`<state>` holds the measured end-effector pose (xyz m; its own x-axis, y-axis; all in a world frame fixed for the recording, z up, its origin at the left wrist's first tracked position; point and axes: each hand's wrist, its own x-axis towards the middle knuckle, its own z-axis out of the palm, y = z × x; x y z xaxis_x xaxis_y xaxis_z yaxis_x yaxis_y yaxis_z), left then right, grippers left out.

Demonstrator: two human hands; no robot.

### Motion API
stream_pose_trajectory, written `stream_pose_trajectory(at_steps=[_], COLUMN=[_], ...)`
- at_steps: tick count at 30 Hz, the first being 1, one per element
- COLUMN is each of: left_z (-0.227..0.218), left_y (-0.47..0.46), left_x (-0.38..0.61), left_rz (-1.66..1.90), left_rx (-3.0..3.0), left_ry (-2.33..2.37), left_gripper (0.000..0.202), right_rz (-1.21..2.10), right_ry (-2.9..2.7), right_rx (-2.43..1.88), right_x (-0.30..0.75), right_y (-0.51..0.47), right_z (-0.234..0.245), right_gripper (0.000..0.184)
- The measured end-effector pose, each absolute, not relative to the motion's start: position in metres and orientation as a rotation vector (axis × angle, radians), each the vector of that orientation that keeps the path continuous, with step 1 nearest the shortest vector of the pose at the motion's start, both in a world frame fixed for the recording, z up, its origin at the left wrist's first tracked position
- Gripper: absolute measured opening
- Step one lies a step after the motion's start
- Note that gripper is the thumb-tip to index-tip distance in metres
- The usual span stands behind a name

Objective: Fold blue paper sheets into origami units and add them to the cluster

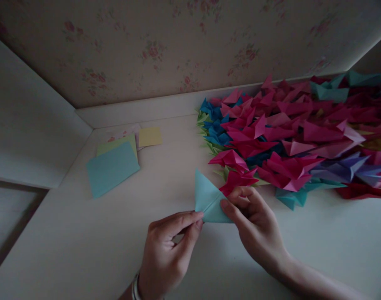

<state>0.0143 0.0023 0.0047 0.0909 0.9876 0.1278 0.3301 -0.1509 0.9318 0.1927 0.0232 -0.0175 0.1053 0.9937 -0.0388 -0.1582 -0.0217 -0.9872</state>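
Note:
Between my hands is a light turquoise sheet of origami paper, folded into a triangular shape with a crease line running down its middle. My left hand pinches its lower left corner between thumb and fingers. On the other side, my right hand grips the right edge, thumb on the near face and fingers curled behind. The paper is held up over the white desk. Just beyond it lies a magenta folded paper piece, at the near left edge of a big pile.
A large heap of folded paper cranes in pink, blue, green and purple covers the back right. To the left lie a turquoise sheet, a green sheet and a small yellow square. A flowered wall rises behind.

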Motion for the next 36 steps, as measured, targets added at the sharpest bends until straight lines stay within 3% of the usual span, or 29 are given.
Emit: stream_pose_trajectory(at_steps=[5, 10, 12, 22, 32, 36], left_z=[0.0037, 0.0021, 0.0023, 0.0012, -0.0044, -0.0018], left_y=[0.0046, 0.0064, 0.0062, 0.0035, 0.0002, -0.0012], left_x=[0.0138, 0.0152, 0.0155, 0.0132, 0.0142, 0.0171], left_rz=[1.064, 1.088, 1.065, 1.108, 1.192, 1.225], left_rx=[1.406, 1.121, 1.087, 1.681, 1.856, 1.780], left_ry=[1.382, 1.314, 1.301, 1.362, 1.337, 1.432], left_gripper=[0.011, 0.025, 0.022, 0.023, 0.035, 0.025], right_rz=[1.258, 1.267, 1.262, 1.289, 1.290, 1.261], right_ry=[-1.025, -1.062, -1.078, -1.074, -1.063, -1.114], right_rx=[-1.126, -1.152, -1.175, -1.214, -1.238, -1.250], right_x=[0.1909, 0.1920, 0.1923, 0.1934, 0.1934, 0.1920], right_y=[0.0202, 0.0196, 0.0200, 0.0219, 0.0228, 0.0203], right_z=[-0.0183, -0.0186, -0.0190, -0.0196, -0.0179, -0.0162], right_gripper=[0.012, 0.013, 0.014, 0.015, 0.015, 0.017])
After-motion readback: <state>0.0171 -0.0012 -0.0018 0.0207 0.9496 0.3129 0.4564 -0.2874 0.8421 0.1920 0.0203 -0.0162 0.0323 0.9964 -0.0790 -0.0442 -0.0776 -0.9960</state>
